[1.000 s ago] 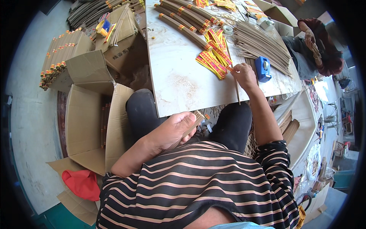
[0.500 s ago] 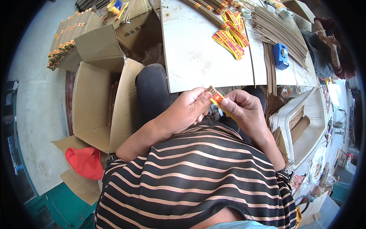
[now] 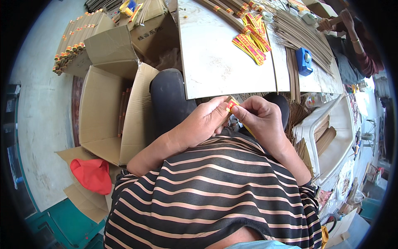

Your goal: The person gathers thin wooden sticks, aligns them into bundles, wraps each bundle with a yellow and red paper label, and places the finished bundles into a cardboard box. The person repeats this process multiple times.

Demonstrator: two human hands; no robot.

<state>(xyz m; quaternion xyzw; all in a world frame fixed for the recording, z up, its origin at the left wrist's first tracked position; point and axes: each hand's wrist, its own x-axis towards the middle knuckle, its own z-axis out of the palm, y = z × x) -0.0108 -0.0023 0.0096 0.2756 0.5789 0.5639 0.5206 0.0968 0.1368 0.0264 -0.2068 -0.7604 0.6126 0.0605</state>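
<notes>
Over my lap, just off the table's near edge, my left hand [image 3: 206, 119] is closed round a short visible end of a bundle of brown incense sticks [image 3: 228, 98]. The rest of the bundle is hidden by my fingers. A red and yellow paper band [image 3: 232, 105] lies against that end. Thumb and fingers of my right hand [image 3: 264, 119] pinch the band, with its yellow strip trailing below. On the table [image 3: 224, 62] ahead lies a pile of similar bands [image 3: 251, 43], and a blue tape dispenser [image 3: 304, 61] stands to its right.
An open cardboard box [image 3: 101, 112] with banded bundles inside stands at my left, a red cloth [image 3: 91, 176] beside it. Stacked bundles [image 3: 78, 37] sit further left. Loose sticks [image 3: 304, 35] cover the table's right part. A white bin [image 3: 331, 145] is at right; another person's hands [image 3: 338, 23] show beyond.
My right fingers have shifted slightly left and up, and the band now bends more closely over the bundle's end. The other person's hands have risen.
</notes>
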